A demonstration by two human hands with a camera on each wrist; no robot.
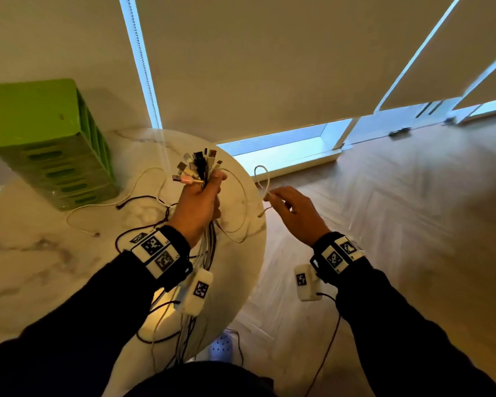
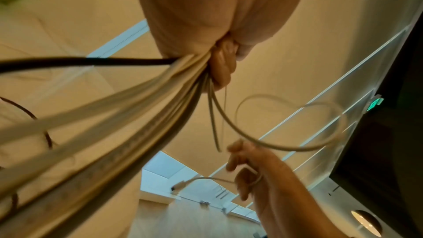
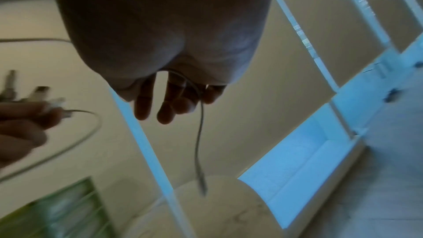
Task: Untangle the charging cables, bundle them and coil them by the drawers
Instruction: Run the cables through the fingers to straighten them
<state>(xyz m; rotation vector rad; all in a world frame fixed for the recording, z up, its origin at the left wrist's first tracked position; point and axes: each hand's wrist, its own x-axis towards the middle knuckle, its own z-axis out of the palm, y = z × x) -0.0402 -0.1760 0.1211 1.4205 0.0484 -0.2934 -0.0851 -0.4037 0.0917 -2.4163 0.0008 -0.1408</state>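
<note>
Left hand (image 1: 196,204), held above the round marble table (image 1: 26,267), fingers curled tight round a bundle of charging cables (image 1: 196,170); the plug ends fan out above the fist, and the cords hang below it past the wrist and over the table's near edge. Right hand (image 1: 294,213), out beyond the table's rim over the wooden floor (image 1: 398,210), pinches a thin white cable (image 1: 262,179) between thumb and fingertips (the remaining fingers lie loosely extended). This cable rises in a small loop above the pinch, and its free connector end hangs just beside the table's rim; in the left wrist view it arcs back to the bundle. Green drawer unit (image 1: 49,141) stands on the far left part of the table, against the blind (image 1: 269,53). Between the drawer unit and the left hand, loose white and dark cords (image 1: 138,202) lie sprawled on the tabletop, one white strand touching the unit's base.
</note>
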